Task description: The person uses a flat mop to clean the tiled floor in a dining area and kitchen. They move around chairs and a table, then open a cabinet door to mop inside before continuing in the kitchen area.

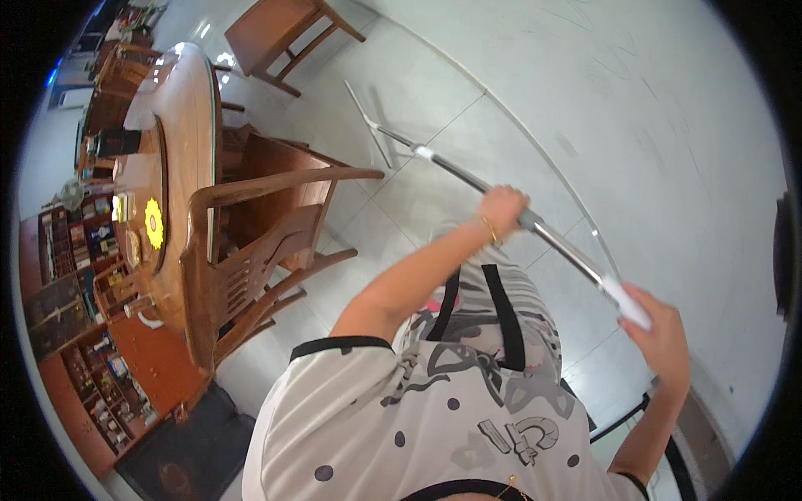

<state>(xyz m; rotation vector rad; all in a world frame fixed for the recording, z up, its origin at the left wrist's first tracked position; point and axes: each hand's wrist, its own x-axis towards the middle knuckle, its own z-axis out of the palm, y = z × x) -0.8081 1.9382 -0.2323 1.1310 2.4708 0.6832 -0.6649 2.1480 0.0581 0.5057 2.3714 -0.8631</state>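
Observation:
My left hand [504,210] grips the middle of a metal pole [567,250], close to its grey collar. A gold-coloured bracelet [492,232] circles that wrist. Around the white end grip [634,310] of the same pole, my right hand [661,335] is closed. The pole slants away from me to a thin, straight crossbar head [357,103] over the tiled floor [401,213]; whether it is a flat mop or a floor squeegee I cannot tell. This head lies between two wooden seats and the white wall.
A wooden armchair [263,250] stands to my left, against a round wooden table [194,119]. Farther off is another wooden seat [276,31]. The white wall [626,125] runs along my right. A dark mat [194,444] and shelves [106,401] are at lower left.

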